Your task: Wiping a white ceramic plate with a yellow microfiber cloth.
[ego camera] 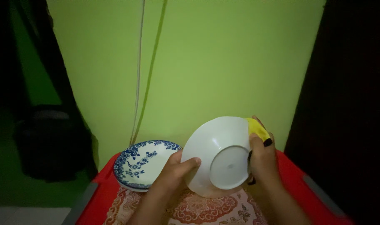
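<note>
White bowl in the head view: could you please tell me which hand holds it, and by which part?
The left hand holds the white bowl by its left rim; the right hand presses a yellow cloth against its right edge.

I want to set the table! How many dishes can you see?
2, maybe more. A white bowl is held up, bottom facing us, between the left hand and right hand. A blue flowered plate sits left; another may hide beneath.

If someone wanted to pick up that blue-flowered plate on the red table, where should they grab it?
Probably by the rim of the blue-and-white floral plate from its left side: the rim flares upward, giving fingers an edge, and the right side is crowded by the left hand holding the white bowl.
</note>
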